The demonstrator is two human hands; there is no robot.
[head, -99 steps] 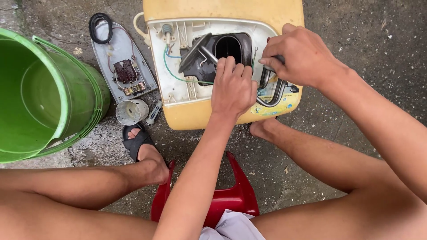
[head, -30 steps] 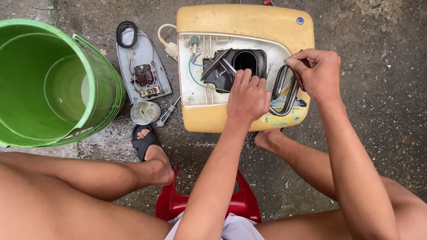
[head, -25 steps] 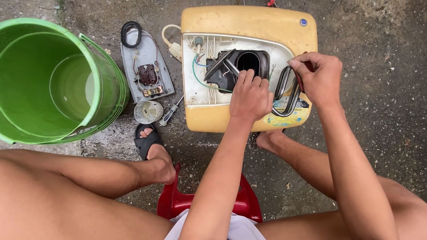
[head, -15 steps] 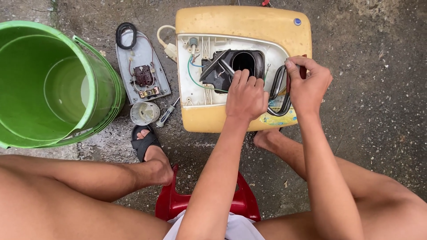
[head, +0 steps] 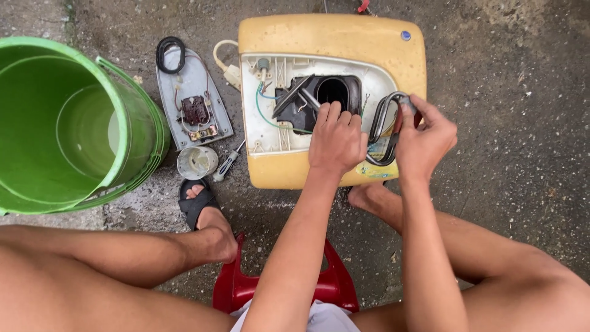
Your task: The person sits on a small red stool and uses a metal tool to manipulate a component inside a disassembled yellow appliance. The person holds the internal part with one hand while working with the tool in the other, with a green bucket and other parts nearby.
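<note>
On concrete floor: opened yellow appliance housing (head: 332, 37). Left hand (head: 337, 138) rests curled on black inner part (head: 307, 101), holding nothing visible. Right hand (head: 424, 138) pinches bent metal tube (head: 380, 120) at housing's right side.

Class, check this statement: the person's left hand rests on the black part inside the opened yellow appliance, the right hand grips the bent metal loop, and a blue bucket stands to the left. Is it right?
One detail is wrong: the bucket is green, not blue, as the head view shows. The rest stands: the left hand rests on the black part inside the opened yellow appliance, and the right hand grips the bent metal loop.
</note>
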